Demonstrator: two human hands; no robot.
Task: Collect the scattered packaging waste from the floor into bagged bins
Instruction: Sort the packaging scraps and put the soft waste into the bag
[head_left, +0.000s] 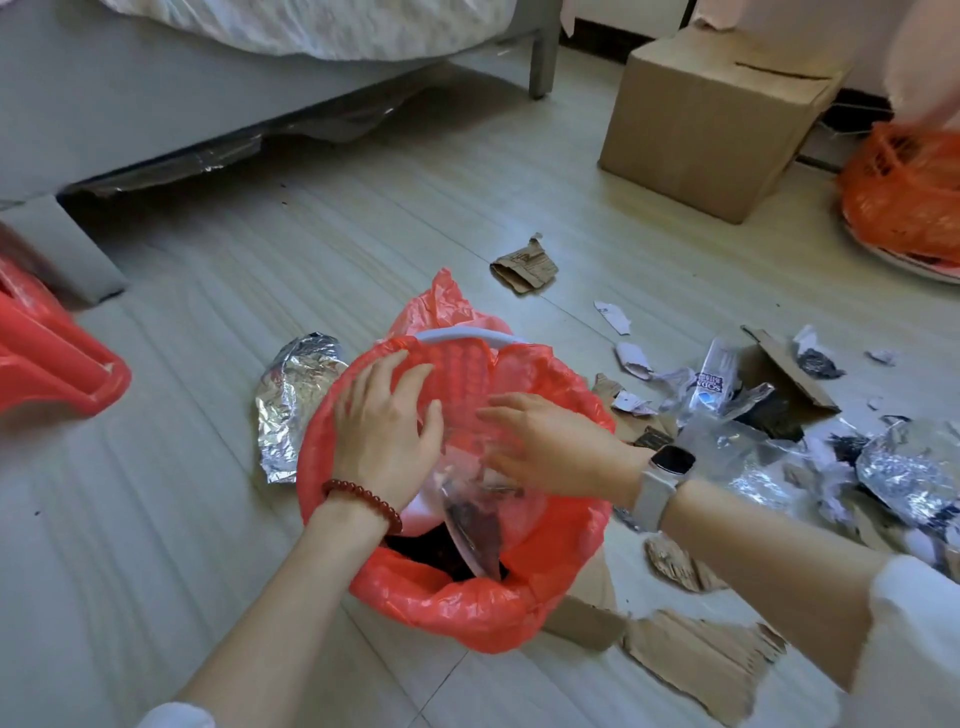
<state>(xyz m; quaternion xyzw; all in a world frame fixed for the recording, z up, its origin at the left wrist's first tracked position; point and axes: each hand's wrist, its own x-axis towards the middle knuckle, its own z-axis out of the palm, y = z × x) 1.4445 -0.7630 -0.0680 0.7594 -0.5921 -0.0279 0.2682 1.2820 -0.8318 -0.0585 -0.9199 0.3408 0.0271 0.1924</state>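
A bin lined with a red bag (561, 582) stands on the floor in front of me. Both hands are over its mouth, fingers spread flat on a clear bubble-wrap sheet (462, 415) that reaches down into the bin. My left hand (387, 431) presses its left side and my right hand (540, 441), with a watch on the wrist, presses its right side. Crumpled silver foil (291, 400) lies left of the bin. Torn cardboard (691, 649), paper scraps, a clear plastic bottle (714, 379) and more foil (904, 473) are scattered to the right.
A second red-bagged bin (57, 358) sits at the left edge, and an orange-bagged bin (909, 202) at the far right. A closed cardboard box (711, 119) stands behind the waste. A grey bed frame (156, 104) runs along the back left. A brown cardboard scrap (524, 265) lies mid-floor.
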